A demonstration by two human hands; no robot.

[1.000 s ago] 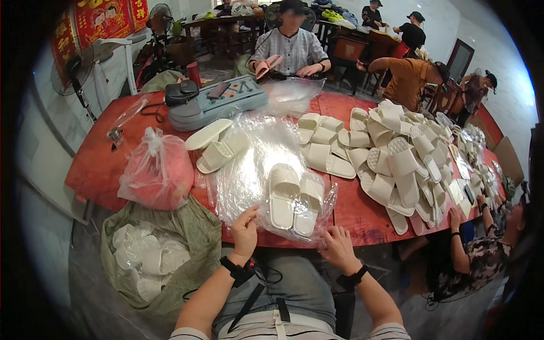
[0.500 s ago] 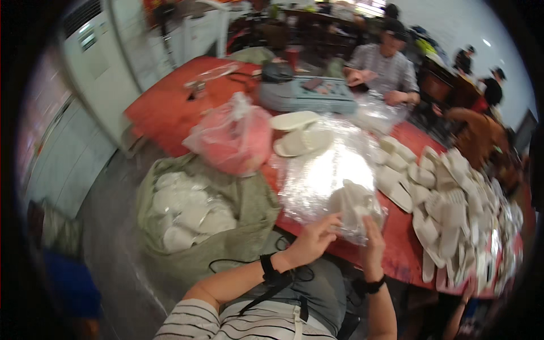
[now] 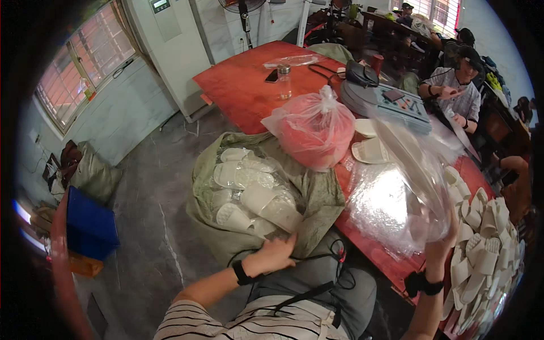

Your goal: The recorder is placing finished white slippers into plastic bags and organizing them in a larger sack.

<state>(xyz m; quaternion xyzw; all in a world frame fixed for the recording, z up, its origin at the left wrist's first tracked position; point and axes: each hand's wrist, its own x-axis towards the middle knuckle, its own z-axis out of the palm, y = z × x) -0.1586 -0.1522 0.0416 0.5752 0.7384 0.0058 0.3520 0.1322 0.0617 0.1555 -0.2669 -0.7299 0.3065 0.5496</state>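
Note:
My left hand (image 3: 271, 256) is at the near rim of a green woven sack (image 3: 212, 226), its fingers apart and nothing in them. Just beyond it, inside the sack, lie several white slippers (image 3: 272, 208) in clear wrapping. On the right, my right hand (image 3: 443, 237) grips the lower edge of a clear plastic bag (image 3: 416, 164), which stands up from the table and looks flat. Its fingertips are partly hidden by the plastic. Under the bag is a stack of shiny clear plastic bags (image 3: 374, 198). Two loose cream slippers (image 3: 371, 152) rest beside the stack.
A red table (image 3: 238, 82) holds a tied bag with pink contents (image 3: 317, 133), a glass jar (image 3: 284, 82), a grey case (image 3: 391, 105) and, at right, a heap of white slippers (image 3: 481, 260). A co-worker (image 3: 456, 90) sits across. A blue bin (image 3: 90, 221) stands left.
The view has swung left. My left hand has gone from the plastic-covered slippers on the table to the sack, and is now empty. My right hand has raised a clear bag off the stack.

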